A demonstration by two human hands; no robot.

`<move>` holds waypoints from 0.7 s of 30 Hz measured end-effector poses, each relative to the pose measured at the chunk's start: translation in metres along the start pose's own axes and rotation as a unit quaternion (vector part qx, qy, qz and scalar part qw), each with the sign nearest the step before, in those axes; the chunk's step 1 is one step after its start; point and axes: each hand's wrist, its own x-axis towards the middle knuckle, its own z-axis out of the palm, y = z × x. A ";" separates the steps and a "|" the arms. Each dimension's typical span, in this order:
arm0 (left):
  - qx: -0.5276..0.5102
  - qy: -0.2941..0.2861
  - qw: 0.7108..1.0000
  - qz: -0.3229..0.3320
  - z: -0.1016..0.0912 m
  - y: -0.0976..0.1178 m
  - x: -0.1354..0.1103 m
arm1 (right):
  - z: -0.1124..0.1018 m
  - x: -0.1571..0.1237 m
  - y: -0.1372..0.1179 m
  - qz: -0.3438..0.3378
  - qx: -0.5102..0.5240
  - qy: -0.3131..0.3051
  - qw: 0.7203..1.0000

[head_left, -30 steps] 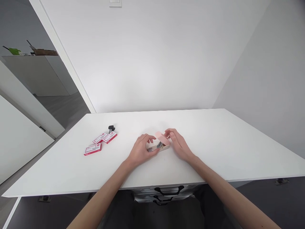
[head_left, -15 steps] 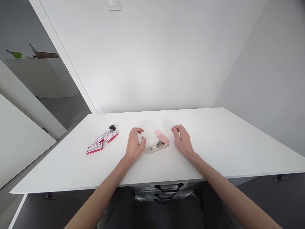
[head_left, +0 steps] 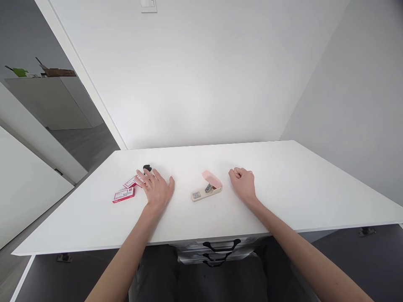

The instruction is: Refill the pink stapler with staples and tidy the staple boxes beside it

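Note:
A small cream stapler with its pink top lifted lies in the middle of the white table. My left hand is spread flat with fingers apart, its fingertips over the nearest of three red-and-white staple boxes. My right hand rests on the table to the right of the stapler, fingers curled into a loose fist with nothing seen in it.
A small black object sits just behind the boxes. Black drawer handles show under the table's front edge. A white wall runs behind the table, with an open passage to the left.
Both hands have let go of the stapler. My left hand moved left to the staple boxes and opened flat. My right hand drew slightly right and curled shut.

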 end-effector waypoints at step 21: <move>-0.204 -0.105 0.971 0.063 -0.019 0.012 0.006 | -0.002 -0.002 -0.006 0.004 0.026 -0.022 0.999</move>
